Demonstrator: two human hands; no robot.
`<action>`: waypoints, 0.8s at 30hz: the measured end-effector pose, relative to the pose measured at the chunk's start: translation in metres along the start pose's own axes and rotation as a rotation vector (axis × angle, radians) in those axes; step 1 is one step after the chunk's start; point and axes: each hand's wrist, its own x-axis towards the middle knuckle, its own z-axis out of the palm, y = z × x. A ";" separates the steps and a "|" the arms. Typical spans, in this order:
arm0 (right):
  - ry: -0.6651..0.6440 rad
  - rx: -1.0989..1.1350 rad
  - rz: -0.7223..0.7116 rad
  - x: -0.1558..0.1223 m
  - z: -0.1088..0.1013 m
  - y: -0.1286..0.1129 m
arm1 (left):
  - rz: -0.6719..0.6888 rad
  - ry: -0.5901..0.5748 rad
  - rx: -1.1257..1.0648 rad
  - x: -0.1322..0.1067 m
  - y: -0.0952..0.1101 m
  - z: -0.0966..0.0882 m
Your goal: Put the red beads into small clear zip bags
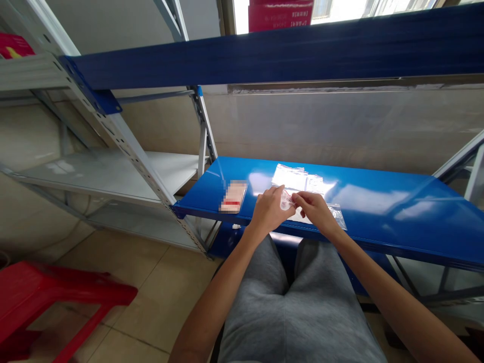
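Between my two hands is a small clear plastic bag (286, 200) with a thin red line near its top edge. My left hand (267, 209) grips its left side, thumb and fingers closed round it. The fingertips of my right hand (310, 207) pinch its right edge. What the bag contains, if anything, is too small to make out. Just beyond my hands, several flat clear bags (290, 176) lie on the blue shelf (381, 214). Another clear bag (338, 216) lies partly under my right wrist.
A blurred pale packet (233, 196) with a red stripe lies left of my hands. A blue beam (264, 60) crosses above the shelf. Grey racking (124, 136) stands at the left, with a red plastic stool (56, 297) on the floor. Red boxes (280, 15) sit higher up.
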 end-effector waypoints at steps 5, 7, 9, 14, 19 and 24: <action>0.061 -0.163 -0.051 0.003 -0.008 0.014 | 0.013 -0.018 -0.040 0.000 -0.007 -0.002; 0.098 -0.358 -0.089 0.004 -0.013 0.026 | 0.014 -0.037 -0.069 0.001 -0.012 -0.001; 0.083 -0.546 -0.122 0.005 -0.015 0.041 | 0.017 -0.060 -0.086 0.000 -0.018 0.000; -0.001 -0.741 -0.161 0.009 -0.014 0.068 | 0.009 -0.142 -0.089 -0.004 -0.024 0.006; -0.045 -0.736 -0.178 0.013 -0.011 0.074 | -0.007 -0.226 -0.131 -0.009 -0.024 0.010; -0.083 -0.808 -0.168 0.016 -0.007 0.072 | 0.027 -0.230 -0.146 -0.012 -0.027 0.013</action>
